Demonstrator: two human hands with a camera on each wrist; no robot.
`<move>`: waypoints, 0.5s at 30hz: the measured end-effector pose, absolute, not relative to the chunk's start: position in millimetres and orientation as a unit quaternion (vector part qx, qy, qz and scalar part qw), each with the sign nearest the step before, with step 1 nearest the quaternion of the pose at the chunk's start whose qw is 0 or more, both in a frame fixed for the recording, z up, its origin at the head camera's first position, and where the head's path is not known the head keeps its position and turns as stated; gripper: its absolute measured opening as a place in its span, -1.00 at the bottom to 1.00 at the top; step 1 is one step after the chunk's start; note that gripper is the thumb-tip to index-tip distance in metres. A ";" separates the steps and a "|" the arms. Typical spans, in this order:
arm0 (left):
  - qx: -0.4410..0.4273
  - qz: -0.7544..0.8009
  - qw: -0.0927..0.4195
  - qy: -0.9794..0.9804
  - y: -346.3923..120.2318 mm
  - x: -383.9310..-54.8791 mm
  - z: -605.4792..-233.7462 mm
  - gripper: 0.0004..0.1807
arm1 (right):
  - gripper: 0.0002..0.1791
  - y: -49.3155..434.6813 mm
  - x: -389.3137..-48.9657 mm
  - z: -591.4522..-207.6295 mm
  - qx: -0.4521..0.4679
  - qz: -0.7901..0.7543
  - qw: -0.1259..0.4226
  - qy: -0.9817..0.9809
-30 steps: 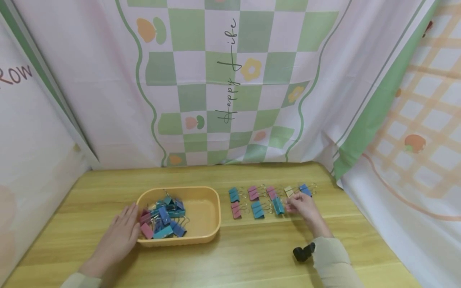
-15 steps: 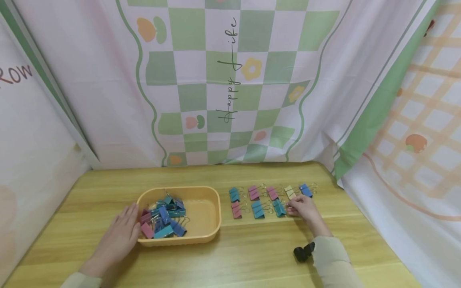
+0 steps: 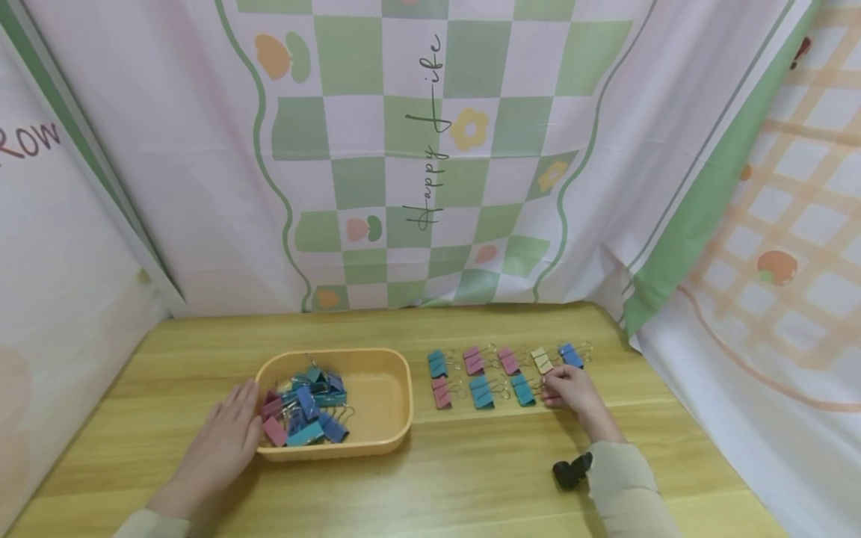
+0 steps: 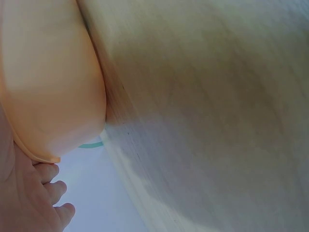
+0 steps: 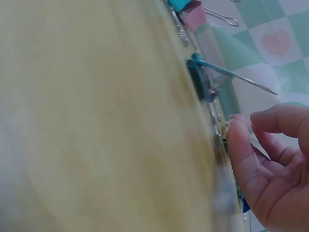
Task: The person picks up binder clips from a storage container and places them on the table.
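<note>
My left hand (image 3: 218, 441) lies with extended fingers along the left end of a yellow-orange plastic tray (image 3: 397, 403); the left wrist view shows its fingertips (image 4: 58, 191) beside the tray rim. Inside the tray is a loose pile of teal, blue and pink binder clips (image 3: 307, 403). My right hand (image 3: 573, 396) is just right of a teal binder clip (image 3: 522, 390), the last in the nearer row. In the right wrist view, its thumb and index finger are bent with a small gap between them, apart from the clip's raised wire handle (image 5: 256, 85).
The nearer row also has a pink clip (image 3: 441, 392) and another teal clip (image 3: 480, 391). Behind it runs a row of teal, pink, cream (image 3: 541, 360) and blue (image 3: 571, 356) clips. A black device (image 3: 572, 472) sits at my right cuff. Printed curtains stand behind the wooden table (image 3: 430, 493).
The teal clip has gone from tilted in my right fingers to lying in line with the nearer row. My right hand has let go and drawn slightly right. The left hand stays put.
</note>
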State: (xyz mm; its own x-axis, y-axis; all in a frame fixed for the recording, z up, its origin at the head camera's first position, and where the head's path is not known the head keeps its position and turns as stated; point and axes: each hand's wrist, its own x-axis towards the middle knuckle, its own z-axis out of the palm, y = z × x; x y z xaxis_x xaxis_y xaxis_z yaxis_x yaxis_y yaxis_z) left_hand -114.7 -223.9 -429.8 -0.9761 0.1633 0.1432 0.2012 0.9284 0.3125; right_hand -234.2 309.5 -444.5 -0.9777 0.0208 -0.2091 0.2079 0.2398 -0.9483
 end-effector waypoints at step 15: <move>-0.098 -0.162 0.063 -0.980 -224.5 -114.3 -430.7 -0.40 | -0.62 308.9 -237.8 -399.0 0.006 -0.572 0.034 0.819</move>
State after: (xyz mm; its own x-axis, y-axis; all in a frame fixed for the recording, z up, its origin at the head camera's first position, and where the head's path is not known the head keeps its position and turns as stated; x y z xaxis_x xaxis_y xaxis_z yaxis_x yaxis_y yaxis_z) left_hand -114.3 -224.5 -430.7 -0.9727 0.1723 0.1553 0.2131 0.9283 0.3047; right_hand -237.8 308.9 -399.0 -0.9976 -0.0286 -0.0632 0.0495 0.3451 -0.9373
